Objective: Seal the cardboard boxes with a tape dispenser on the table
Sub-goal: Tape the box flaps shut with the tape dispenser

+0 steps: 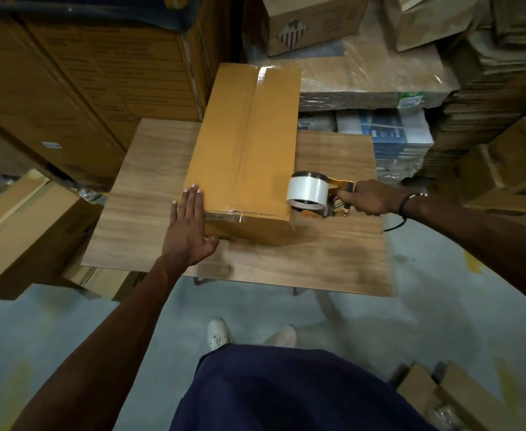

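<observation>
Long tan cardboard box (243,150), flaps closed, lying lengthwise on small wood-grain table (333,262), far end reaching past the table's back edge. Clear tape visible along centre seam, glinting at far end and wrapped over near top edge. Left hand (190,228) flat and spread, fingers (193,197) extended, palm pressed against near left corner of box, thumb by the lower front face; nothing gripped. Right hand (370,197) curled closed around handle of orange tape dispenser with clear tape roll (313,194), dispenser head touching right side of box near front corner, just above tabletop. Dark cord bracelet (406,205) on right wrist. Stacked brown cartons (78,76) at left, flattened cardboard stacks (485,94) at right, grey concrete floor (69,331) below.
</observation>
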Demonstrator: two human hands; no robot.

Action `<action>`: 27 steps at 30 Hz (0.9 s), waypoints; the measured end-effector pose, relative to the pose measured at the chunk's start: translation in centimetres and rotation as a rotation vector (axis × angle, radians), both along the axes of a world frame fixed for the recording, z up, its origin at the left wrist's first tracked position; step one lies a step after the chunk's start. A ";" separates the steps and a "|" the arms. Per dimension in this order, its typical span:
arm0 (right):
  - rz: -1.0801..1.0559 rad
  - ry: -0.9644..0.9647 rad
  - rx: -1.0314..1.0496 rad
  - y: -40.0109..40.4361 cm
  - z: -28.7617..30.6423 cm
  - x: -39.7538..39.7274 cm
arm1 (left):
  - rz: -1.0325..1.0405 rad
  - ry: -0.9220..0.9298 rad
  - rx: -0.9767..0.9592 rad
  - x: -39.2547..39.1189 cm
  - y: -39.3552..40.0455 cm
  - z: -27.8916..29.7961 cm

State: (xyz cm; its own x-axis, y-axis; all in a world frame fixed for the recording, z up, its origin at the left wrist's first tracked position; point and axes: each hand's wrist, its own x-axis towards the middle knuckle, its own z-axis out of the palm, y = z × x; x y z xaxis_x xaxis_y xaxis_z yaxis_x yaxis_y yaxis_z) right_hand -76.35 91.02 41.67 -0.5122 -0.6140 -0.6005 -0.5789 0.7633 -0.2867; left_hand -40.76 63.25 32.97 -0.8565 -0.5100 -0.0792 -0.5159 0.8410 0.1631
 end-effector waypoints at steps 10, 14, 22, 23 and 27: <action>-0.542 0.160 -0.229 4.1 -11.4 4.1 | 0.017 0.003 0.009 -0.2 0.1 -0.3; -0.657 0.123 -0.138 3.6 -16.4 5.6 | -0.002 -0.003 -0.003 -0.2 -0.2 -0.4; -0.657 0.088 -0.289 5.0 -16.5 6.6 | -0.008 0.022 -0.027 -0.3 -0.2 -0.2; -0.726 0.128 -0.329 4.9 -15.6 6.8 | -0.008 0.028 -0.029 -0.3 -0.1 -0.1; -0.787 0.165 -0.783 1.9 -10.3 8.9 | 0.001 0.074 -0.017 -0.6 -0.2 0.4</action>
State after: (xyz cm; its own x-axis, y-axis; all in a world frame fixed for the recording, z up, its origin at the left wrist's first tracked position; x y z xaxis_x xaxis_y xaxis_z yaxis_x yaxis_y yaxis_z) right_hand -67.50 92.88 31.35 -0.9615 -0.2629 -0.0802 -0.0898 0.5761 -0.8124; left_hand -41.36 63.02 33.38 -0.8590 -0.5120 -0.0076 -0.5042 0.8432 0.1867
